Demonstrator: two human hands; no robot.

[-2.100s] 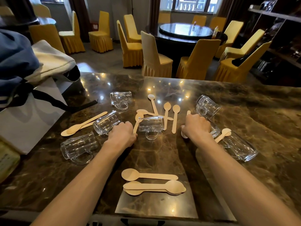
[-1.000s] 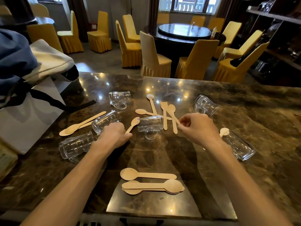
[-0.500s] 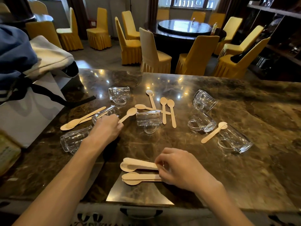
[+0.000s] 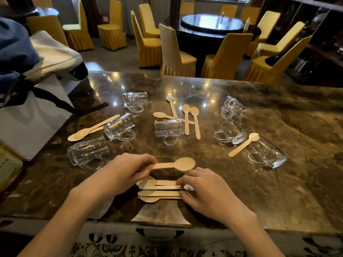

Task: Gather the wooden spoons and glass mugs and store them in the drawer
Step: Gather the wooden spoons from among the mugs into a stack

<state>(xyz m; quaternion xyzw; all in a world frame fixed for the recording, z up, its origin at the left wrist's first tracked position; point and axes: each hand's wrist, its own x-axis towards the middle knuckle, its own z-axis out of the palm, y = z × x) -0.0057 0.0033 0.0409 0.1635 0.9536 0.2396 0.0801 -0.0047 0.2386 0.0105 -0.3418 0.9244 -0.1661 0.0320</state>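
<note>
My left hand (image 4: 126,171) holds a wooden spoon (image 4: 176,165) by its handle, bowl pointing right, just above the counter. My right hand (image 4: 202,193) rests its curled fingers on a small stack of wooden spoons (image 4: 159,190) near the front edge. Several glass mugs lie on their sides: one at the centre (image 4: 168,128), one at the front left (image 4: 87,154), one at the right (image 4: 267,154). More spoons lie behind the centre mug (image 4: 193,119), at the left (image 4: 91,129) and at the right (image 4: 243,144). A drawer handle (image 4: 159,233) shows below the counter edge.
The dark marble counter (image 4: 278,191) carries a white bag with a black strap (image 4: 31,119) and a blue and cream bundle (image 4: 22,52) at the left. Yellow-covered chairs (image 4: 176,52) and a round dark table (image 4: 211,25) stand beyond the counter.
My left hand left the mug at the left and came to the front with a spoon in it. My right hand came from the far spoons to the front stack.
</note>
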